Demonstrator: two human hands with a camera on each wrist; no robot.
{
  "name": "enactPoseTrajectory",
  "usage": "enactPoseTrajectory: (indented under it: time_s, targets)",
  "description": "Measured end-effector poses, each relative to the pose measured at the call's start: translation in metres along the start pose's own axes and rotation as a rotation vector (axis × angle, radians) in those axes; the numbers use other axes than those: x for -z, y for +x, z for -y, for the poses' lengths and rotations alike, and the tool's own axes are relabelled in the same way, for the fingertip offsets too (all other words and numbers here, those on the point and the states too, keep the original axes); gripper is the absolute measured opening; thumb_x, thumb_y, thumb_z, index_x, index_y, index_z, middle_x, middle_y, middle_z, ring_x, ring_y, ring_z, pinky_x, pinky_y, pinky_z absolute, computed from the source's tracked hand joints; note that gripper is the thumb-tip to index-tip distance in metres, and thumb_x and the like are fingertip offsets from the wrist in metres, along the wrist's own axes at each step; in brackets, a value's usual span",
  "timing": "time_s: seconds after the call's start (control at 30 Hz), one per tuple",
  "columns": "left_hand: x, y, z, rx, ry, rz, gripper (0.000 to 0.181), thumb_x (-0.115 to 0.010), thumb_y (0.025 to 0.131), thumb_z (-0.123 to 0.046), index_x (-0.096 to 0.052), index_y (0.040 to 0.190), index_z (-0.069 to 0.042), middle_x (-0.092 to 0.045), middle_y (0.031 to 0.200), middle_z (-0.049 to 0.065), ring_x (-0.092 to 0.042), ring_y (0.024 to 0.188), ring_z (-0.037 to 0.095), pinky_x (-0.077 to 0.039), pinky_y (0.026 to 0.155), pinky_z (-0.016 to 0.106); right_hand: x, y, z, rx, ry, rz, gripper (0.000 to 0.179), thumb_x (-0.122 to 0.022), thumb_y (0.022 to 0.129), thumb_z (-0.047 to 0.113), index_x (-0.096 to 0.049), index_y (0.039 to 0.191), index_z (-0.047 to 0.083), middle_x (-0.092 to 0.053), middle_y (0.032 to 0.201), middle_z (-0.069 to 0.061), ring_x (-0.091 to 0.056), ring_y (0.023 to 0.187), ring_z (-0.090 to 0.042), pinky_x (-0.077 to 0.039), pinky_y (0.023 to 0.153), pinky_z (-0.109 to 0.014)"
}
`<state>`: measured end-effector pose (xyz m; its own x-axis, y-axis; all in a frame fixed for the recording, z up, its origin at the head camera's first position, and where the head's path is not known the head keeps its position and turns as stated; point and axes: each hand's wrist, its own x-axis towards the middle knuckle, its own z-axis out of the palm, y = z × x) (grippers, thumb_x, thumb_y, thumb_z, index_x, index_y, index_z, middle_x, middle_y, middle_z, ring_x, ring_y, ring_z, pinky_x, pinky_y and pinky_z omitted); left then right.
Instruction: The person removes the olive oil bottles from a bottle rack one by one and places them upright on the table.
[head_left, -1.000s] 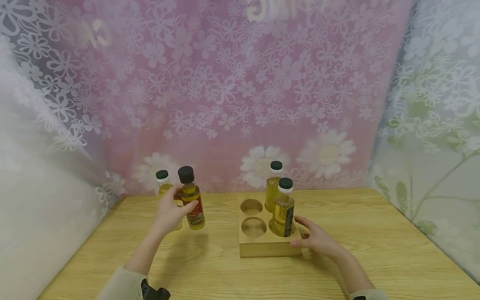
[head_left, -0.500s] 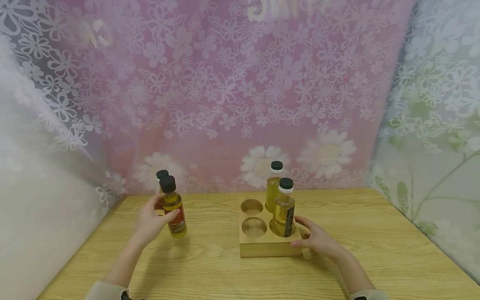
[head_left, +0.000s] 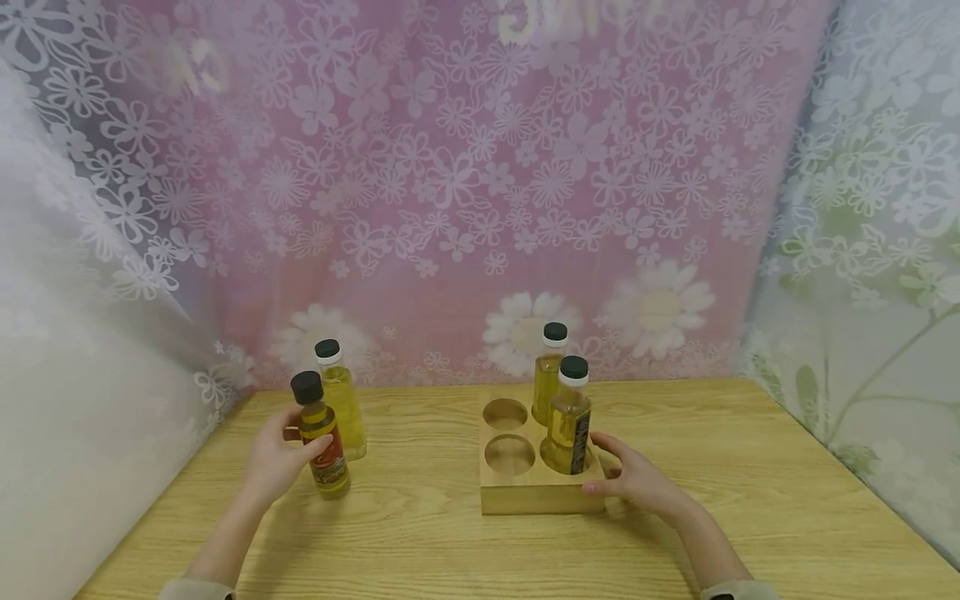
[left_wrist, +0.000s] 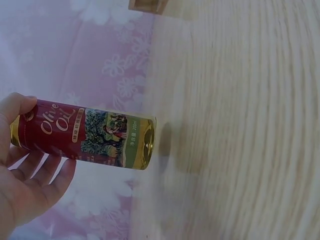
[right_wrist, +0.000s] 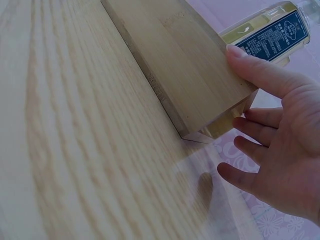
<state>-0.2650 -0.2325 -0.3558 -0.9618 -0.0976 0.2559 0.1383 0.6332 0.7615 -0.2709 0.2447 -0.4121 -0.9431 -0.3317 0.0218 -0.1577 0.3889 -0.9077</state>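
My left hand (head_left: 272, 458) grips a dark-capped olive oil bottle (head_left: 325, 454) with a red label, thumb across its front and fingers behind. In the left wrist view the bottle's base (left_wrist: 148, 144) hangs close over the table. A clear square bottle of yellow oil (head_left: 346, 408) stands just behind it, partly covered. My right hand (head_left: 641, 483) holds the near right corner of a wooden bottle holder (head_left: 540, 500), thumb on the front face and fingertips along the side (right_wrist: 240, 112). Two oil bottles stand in its right holes, the front one (head_left: 567, 421) with a dark label.
Two round holes (head_left: 509, 455) on the holder's left side have no bottles in them. The wood-grain table (head_left: 420, 533) ends at a pink flowered curtain (head_left: 450, 208), with pale curtains on both sides.
My left hand has carried the olive oil bottle left, nearer and lower, uncovering more of the clear bottle behind it. My right hand and the holder have stayed put.
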Motion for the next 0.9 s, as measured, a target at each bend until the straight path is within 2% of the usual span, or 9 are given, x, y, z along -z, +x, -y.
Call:
enactPoseTrajectory:
  time_s: [0.27, 0.5, 0.9]
  targets:
    - [0.002, -0.001, 0.015, 0.010, 0.052, 0.000, 0.058, -0.069, 0.084, -0.027, -0.045, 0.126, 0.004, -0.053, 0.114, 0.021, -0.052, 0.101, 0.035, -0.047, 0.077, 0.044, 0.000, -0.001, 0.002, -0.017, 0.024, 0.010, 0.089, -0.072, 0.082, 0.021, -0.015, 0.145, -0.005, -0.010, 0.148, -0.029, -0.018, 0.123, -0.062, -0.027, 0.097, -0.065]
    - [0.001, -0.002, 0.015, 0.017, 0.071, 0.005, 0.057, -0.069, 0.083, -0.028, -0.047, 0.124, 0.004, -0.053, 0.115, 0.021, -0.053, 0.102, 0.036, -0.047, 0.077, 0.046, 0.000, -0.001, 0.003, -0.011, 0.014, 0.006, 0.089, -0.072, 0.082, 0.022, -0.016, 0.145, -0.005, -0.011, 0.148, -0.029, -0.020, 0.123, -0.061, -0.028, 0.096, -0.064]
    - [0.001, -0.004, 0.013, 0.066, -0.020, 0.045, 0.063, -0.068, 0.085, -0.026, -0.039, 0.131, 0.006, -0.048, 0.121, 0.025, -0.047, 0.110, 0.039, -0.042, 0.086, 0.052, 0.001, -0.001, 0.002, -0.013, 0.020, 0.013, 0.088, -0.071, 0.083, 0.022, -0.015, 0.145, -0.004, -0.010, 0.149, -0.028, -0.020, 0.123, -0.061, -0.028, 0.096, -0.064]
